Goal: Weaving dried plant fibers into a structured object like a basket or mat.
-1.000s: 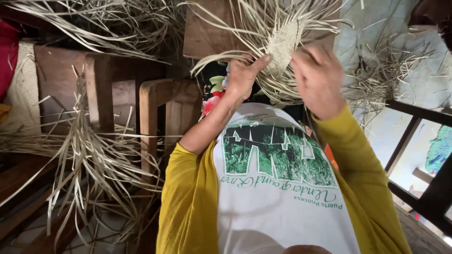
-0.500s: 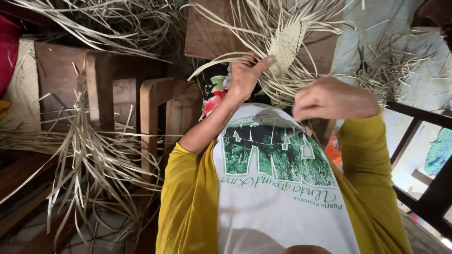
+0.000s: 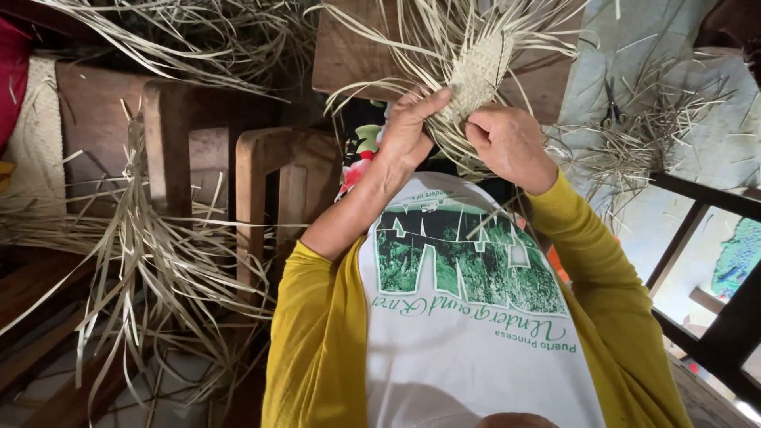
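Note:
A small woven panel of pale dried leaf strips [image 3: 479,71] is held up over a wooden board [image 3: 349,55], with many loose strip ends fanning out from it. My left hand [image 3: 408,131] grips the panel's lower left edge, thumb pressed against the weave. My right hand [image 3: 511,143] pinches strips at the panel's lower right. Both arms wear yellow sleeves over a white and green shirt.
A wooden chair [image 3: 269,182] stands at my left, with a big bundle of loose strips [image 3: 151,261] draped beside it. More strips [image 3: 634,143] and a pair of scissors [image 3: 612,103] lie on the grey floor at right. A dark railing [image 3: 713,317] runs at lower right.
My right hand dropped away from the weave, then came back up to its lower right edge. The left hand kept its grip on the panel throughout.

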